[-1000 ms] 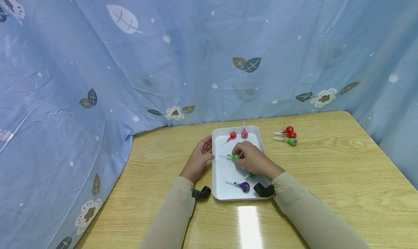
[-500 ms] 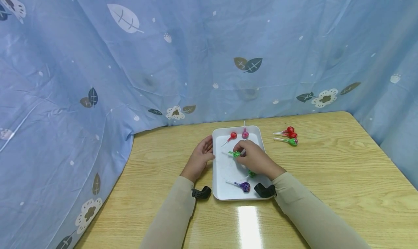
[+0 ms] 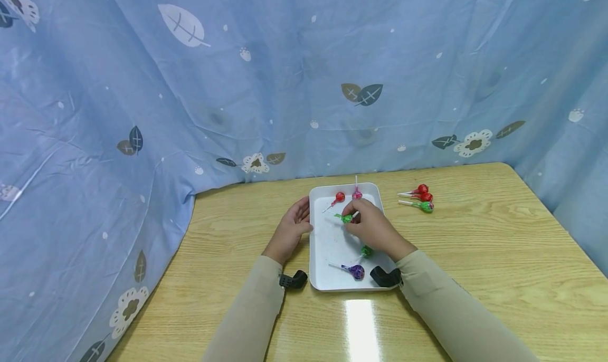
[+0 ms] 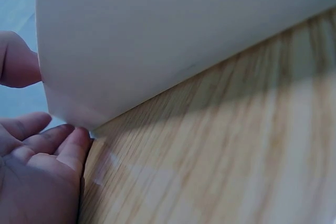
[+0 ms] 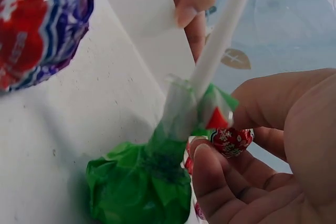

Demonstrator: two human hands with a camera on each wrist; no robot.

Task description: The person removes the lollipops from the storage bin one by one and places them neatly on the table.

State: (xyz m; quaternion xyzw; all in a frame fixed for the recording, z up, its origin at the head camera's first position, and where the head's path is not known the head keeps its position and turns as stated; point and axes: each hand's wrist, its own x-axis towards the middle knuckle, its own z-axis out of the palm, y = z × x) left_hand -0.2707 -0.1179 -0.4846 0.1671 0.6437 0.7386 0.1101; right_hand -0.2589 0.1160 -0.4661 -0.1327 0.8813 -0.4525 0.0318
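My left hand (image 3: 292,230) holds the left side wall of a white tray (image 3: 312,262). In the left wrist view its thumb (image 4: 18,61) goes behind the wall's edge and its fingertips lie against the outer face near the tabletop. Over the middle of the tray my right hand (image 3: 372,227) pinches a green-wrapped lollipop (image 3: 347,219) between thumb and forefinger; its ball shows red with white in the right wrist view. Inside the tray lie a red lollipop (image 3: 339,197), a pink lollipop (image 3: 357,194), a second green lollipop (image 3: 366,251) and a purple lollipop (image 3: 355,271).
To the right of the tray, two red lollipops (image 3: 421,189) and a green lollipop (image 3: 426,207) lie side by side on the wooden table (image 3: 484,246). A blue patterned curtain (image 3: 294,77) hangs behind the table and along its left side.
My right hand has moved slightly up and away within the tray, carrying the green lollipop, which has also turned a little. My left hand stays at the tray's side.
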